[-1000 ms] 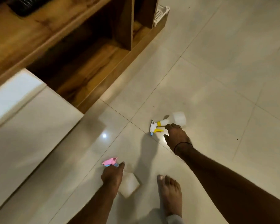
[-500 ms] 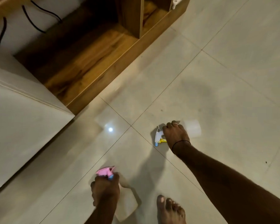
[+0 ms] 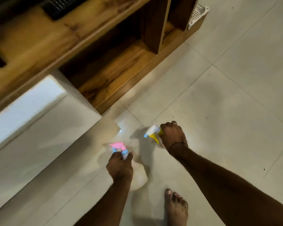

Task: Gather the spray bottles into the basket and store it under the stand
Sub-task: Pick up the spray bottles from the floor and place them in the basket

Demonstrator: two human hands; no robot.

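Note:
My left hand [image 3: 119, 167] grips the neck of a spray bottle with a pink and blue trigger head [image 3: 118, 146]; its pale body hangs blurred below the hand. My right hand [image 3: 172, 136] is closed around a second spray bottle with a white head and yellow trigger [image 3: 153, 132]; its body is hidden under the hand. Both bottles are held above the tiled floor. A corner of a white perforated basket [image 3: 196, 15] shows at the far end of the wooden stand [image 3: 55, 39], top right.
The stand's open lower shelf [image 3: 114, 69] runs diagonally across the upper left. A white cabinet block [image 3: 31, 115] fills the left side. My bare foot [image 3: 176, 207] stands on the pale floor tiles at the bottom. A dark grille lies on the stand top.
Both hands have closed on the bottles and lifted them off the floor. The view has swung back up, so the stand top and the basket corner show again.

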